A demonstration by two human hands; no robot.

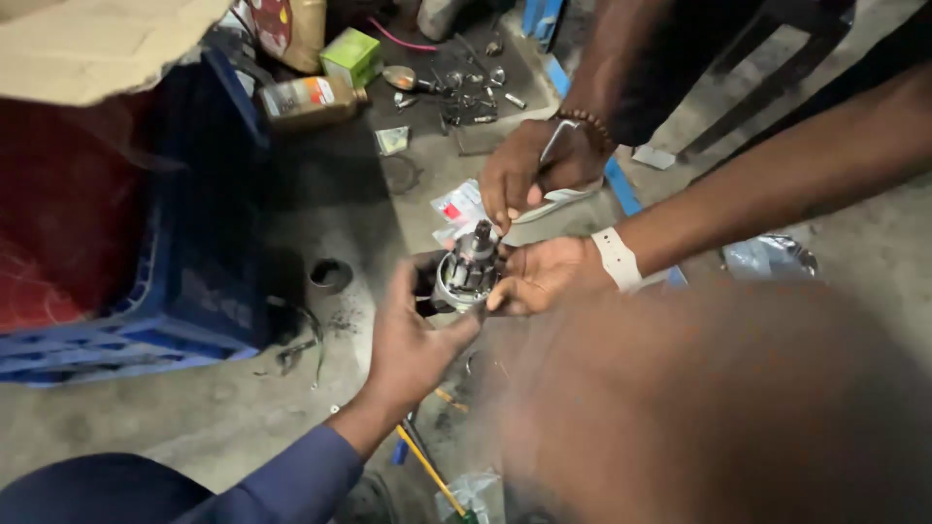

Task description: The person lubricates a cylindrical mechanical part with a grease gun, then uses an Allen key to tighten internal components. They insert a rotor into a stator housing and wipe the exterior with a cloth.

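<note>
Nearest the camera, a yellow-shafted screwdriver (427,471) and a crumpled clear plastic bag (476,490) lie on the concrete floor (223,417). A large blurred shape fills the lower right. The right hand cannot be made out in it, so its state cannot be told.

The left hand (413,340), in a blue sleeve, reaches up from the lower left and grasps the cylindrical metal motor assembly (469,267). The fingers are curled around the left of the housing and the thumb lies under its rim. The assembly is held above the floor at centre frame, with its shaft end pointing up.

A co-worker's hand with a white wristband (544,277) cups the same assembly from the right. Just beyond, a co-worker's hand with a bead bracelet (529,170) is clenched on a slim metal tool (555,141), its fingertips just above the shaft.

Judgement: the step in hand appears to be steadying the housing while the shaft end is worked on. The next move calls for a firm, unmoving grip from both supporting hands, with the fingers kept off the shaft.

A small dark ring (330,275) lies on the floor to the left, beside a blue plastic crate (194,272). Farther back are an oil bottle (311,100), a green carton (351,55) and scattered loose metal fittings (466,87).
</note>
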